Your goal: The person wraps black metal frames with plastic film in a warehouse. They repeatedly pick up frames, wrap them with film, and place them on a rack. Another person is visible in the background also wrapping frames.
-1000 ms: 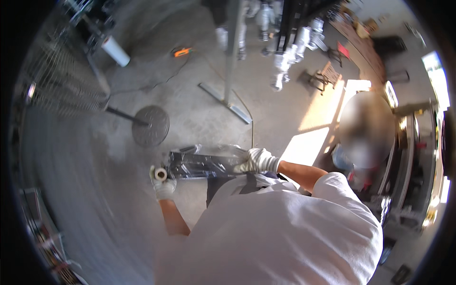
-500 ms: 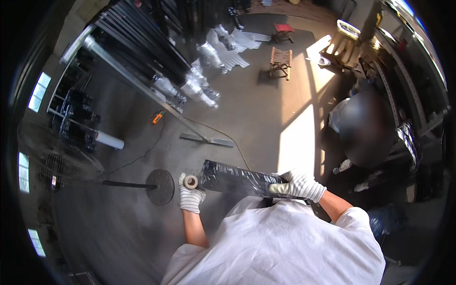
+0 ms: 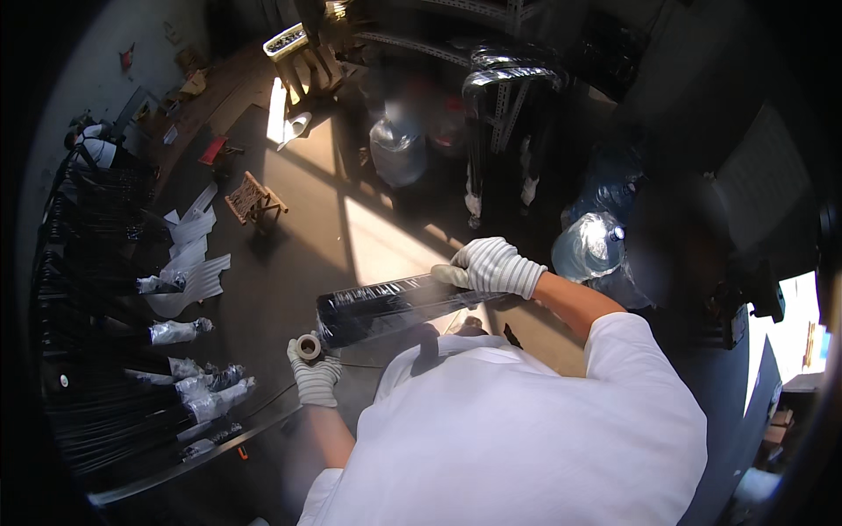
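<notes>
A long black box-shaped bundle (image 3: 381,307), wrapped in shiny clear film, lies across in front of my chest with its right end a little higher. My right hand (image 3: 500,266), in a white striped glove, is closed over the bundle's right part. Beside the left end, my gloved left hand (image 3: 316,383) is closed around a small pale roll (image 3: 308,347). The roll's round end and brown hollow core face up. Whether the left hand also touches the bundle I cannot tell.
Film-wrapped black frames (image 3: 114,351) stand in rows at left. A folding stool (image 3: 254,202) and a red-topped stool (image 3: 213,150) are on the floor farther off. Large clear water bottles (image 3: 589,248) stand at right, a wrapped black frame (image 3: 513,79) behind. A metal bar (image 3: 202,465) is at lower left.
My view has turned to the right, so the stools and racks now appear farther left. The bundle's right end has risen and its left end dropped. Both hands keep their holds.
</notes>
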{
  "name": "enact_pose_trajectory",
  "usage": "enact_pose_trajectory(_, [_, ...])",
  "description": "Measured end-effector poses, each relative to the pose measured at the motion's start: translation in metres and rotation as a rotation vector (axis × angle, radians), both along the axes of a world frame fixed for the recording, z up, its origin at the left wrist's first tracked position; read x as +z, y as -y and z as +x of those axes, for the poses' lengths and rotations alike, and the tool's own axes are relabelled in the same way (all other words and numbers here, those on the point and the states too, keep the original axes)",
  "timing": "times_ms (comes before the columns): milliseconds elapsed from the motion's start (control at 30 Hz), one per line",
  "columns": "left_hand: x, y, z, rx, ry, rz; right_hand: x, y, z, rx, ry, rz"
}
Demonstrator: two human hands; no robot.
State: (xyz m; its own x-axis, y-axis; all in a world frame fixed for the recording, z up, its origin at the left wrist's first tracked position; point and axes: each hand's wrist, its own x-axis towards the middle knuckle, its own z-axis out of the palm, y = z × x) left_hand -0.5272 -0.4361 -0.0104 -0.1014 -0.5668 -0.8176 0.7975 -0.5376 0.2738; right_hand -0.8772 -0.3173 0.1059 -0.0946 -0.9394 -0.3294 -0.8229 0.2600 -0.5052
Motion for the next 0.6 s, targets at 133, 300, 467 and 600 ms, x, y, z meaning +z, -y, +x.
enact_pose_trajectory(133, [-0.003,0.058,-0.084,-0.247,-0.108,0.020,0.001,0.009,-0.049,-0.287,-0.076,0.078])
enact_pose_trajectory(300, [-0.004,0.092,-0.181,-0.364,-0.157,0.077,-0.004,0.012,-0.118,-0.478,-0.103,-0.010])
enact_pose_trajectory(467, [0.001,0.099,-0.284,-0.407,-0.127,0.126,-0.022,0.018,-0.211,-0.532,-0.126,-0.029])
enact_pose_trajectory(600, [-0.023,0.101,-0.354,-0.346,-0.121,0.199,-0.053,0.022,-0.287,-0.482,-0.103,-0.012])
